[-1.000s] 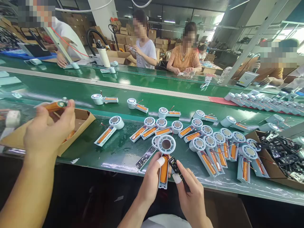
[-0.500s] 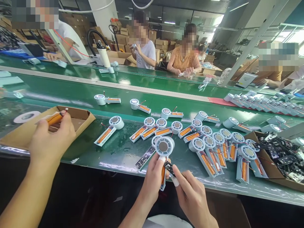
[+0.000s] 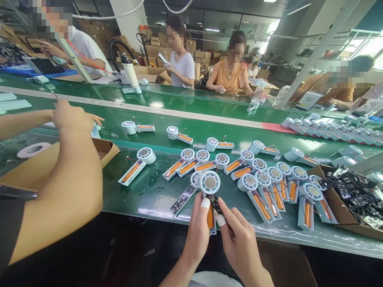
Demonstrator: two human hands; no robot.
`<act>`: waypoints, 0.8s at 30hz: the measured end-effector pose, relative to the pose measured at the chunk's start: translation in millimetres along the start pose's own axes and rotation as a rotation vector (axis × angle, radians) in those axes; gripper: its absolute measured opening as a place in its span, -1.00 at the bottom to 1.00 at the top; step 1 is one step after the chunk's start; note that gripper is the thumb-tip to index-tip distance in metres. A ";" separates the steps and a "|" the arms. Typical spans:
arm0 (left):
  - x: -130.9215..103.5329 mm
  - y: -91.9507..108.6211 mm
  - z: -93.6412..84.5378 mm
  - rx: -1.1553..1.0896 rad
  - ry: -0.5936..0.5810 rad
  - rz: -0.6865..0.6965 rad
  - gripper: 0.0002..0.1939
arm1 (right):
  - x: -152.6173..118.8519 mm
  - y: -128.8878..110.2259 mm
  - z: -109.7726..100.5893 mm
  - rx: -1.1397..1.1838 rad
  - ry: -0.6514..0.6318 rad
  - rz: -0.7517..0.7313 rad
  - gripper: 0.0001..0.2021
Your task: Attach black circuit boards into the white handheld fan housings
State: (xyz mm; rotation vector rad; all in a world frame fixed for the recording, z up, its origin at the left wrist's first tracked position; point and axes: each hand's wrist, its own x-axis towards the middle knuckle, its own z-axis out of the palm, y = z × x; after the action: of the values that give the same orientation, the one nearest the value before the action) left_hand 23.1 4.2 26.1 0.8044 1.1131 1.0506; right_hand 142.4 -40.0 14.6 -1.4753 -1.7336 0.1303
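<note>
My left hand (image 3: pixel 200 227) is closed around the handle of a small handheld fan (image 3: pixel 210 182). Its round grille faces up, and an orange battery (image 3: pixel 211 219) shows in the opened handle. In my right hand (image 3: pixel 239 239) a narrow black circuit board (image 3: pixel 214 202) is pinched between thumb and finger, against the handle just below the fan head. White covers wrap both of my thumbs. Behind the held fan, another fan with a circuit board (image 3: pixel 183 199) along its handle lies on the green bench.
Several opened fans (image 3: pixel 265 191) lie to the right, beside a carton of circuit boards (image 3: pixel 356 195). More fans (image 3: pixel 145 127) rest on the green conveyor (image 3: pixel 89 113). At left, a co-worker's arm (image 3: pixel 72 159) crosses over a cardboard tray (image 3: pixel 26 167) near a tape roll (image 3: pixel 33 150).
The co-worker's arm at left has swung from the cardboard tray out over the conveyor. My hands have shifted slightly, bringing the board over the fan's handle. Fans on the conveyor have moved slightly right.
</note>
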 end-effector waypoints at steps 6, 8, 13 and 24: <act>-8.6 -8.2 6.9 0.058 0.048 -0.025 -0.51 | -4.3 -11.5 19.7 -0.044 0.009 0.106 -0.57; -8.1 -8.7 6.7 0.053 0.066 -0.015 -0.48 | -2.7 -13.3 19.2 -0.078 -0.033 0.085 -0.54; -2.0 -7.3 1.5 0.053 0.031 0.053 -0.51 | 14.8 -12.6 -9.4 -0.067 -0.364 -0.046 -0.36; -0.7 -2.1 1.6 -0.185 -0.159 -0.143 -0.56 | -14.6 11.0 1.1 0.605 -0.371 0.334 -0.23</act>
State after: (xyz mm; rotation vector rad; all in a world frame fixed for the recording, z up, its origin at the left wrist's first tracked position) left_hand 25.1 2.9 24.8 0.6391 0.9104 0.9377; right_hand 149.5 -48.8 0.2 -1.3082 -1.5075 1.0649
